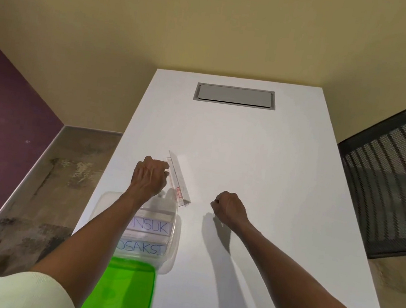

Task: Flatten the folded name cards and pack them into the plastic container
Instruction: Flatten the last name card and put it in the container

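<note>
A clear folded name card holder (pixel 179 176) stands tilted on the white table (pixel 260 161), just beyond the container. My left hand (pixel 151 176) grips its left side with curled fingers. My right hand (pixel 228 207) hovers over the table to the right, fingers curled, holding nothing. A clear plastic container (pixel 175 230) sits at the table's left edge with flattened name cards (pixel 151 227) inside, lettered in blue. My left forearm crosses over part of the container.
A green lid (pixel 124 293) lies in front of the container near me. A grey cable hatch (pixel 235 95) is set into the table's far end. A black mesh chair (pixel 394 179) stands at the right. Floor and a cable lie to the left.
</note>
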Demonstrator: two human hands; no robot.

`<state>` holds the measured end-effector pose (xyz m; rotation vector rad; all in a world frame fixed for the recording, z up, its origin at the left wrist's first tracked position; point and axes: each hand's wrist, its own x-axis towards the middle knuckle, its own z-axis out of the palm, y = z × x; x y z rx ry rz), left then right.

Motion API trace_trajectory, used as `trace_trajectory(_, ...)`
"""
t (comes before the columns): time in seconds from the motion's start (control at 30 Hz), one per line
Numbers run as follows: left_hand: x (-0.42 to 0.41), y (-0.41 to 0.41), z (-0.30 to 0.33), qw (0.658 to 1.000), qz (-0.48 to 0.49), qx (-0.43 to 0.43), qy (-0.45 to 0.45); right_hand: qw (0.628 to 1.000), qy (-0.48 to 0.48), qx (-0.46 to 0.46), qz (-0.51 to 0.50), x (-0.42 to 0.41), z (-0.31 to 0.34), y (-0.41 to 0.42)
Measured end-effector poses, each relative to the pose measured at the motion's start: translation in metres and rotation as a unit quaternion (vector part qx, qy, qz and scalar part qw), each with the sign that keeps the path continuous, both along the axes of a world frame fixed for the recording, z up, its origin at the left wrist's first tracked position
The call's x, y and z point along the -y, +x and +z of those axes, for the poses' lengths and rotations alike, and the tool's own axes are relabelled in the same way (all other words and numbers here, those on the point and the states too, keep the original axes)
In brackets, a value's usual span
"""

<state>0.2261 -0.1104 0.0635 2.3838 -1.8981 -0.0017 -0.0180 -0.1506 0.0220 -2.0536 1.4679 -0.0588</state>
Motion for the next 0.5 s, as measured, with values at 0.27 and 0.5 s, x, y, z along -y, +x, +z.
trace_trajectory(0.27,0.053,0.020,-0.020,1.000,0.006,0.003,0.024,0.966,0.216,0.096,-0.109,0.023,-0.028,0.023)
trace_trajectory(0.5,0.094,0.027,-0.030,0.993,0.077,-0.069,0.049,0.904,0.344,0.145,-0.206,0.027,-0.041,0.039)
